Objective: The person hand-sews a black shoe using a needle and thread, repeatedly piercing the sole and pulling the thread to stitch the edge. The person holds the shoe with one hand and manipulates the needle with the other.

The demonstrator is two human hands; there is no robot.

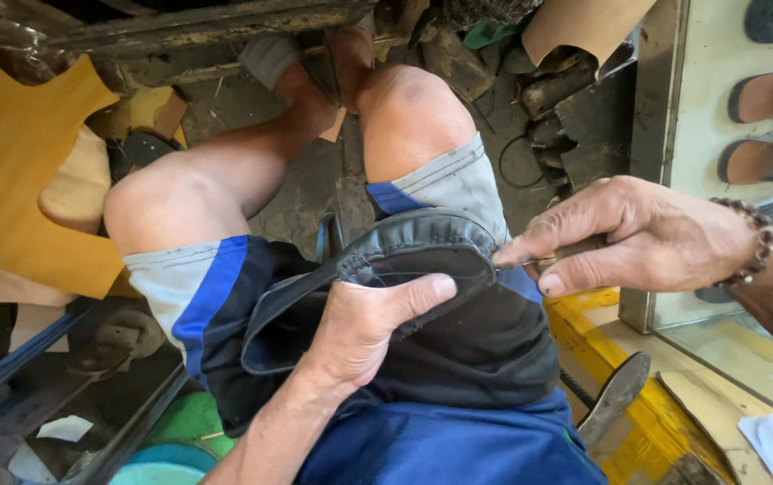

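A black leather shoe upper [422, 247] with a stitched, ridged edge lies across my lap. My left hand [368, 323] grips it from below, thumb pressed on its inner face. My right hand [624, 238], with a beaded bracelet at the wrist, pinches a thin metal tool, perhaps a needle or awl [523, 263], whose tip meets the right edge of the shoe upper. My knees and blue-and-grey shorts [207, 287] are underneath.
Yellow and tan leather sheets [18, 171] lie at the left. A glass cabinet [719, 108] with sandals stands at the right. A dark sole [615, 395] rests on a yellow bench edge. Scraps and blocks litter the floor ahead.
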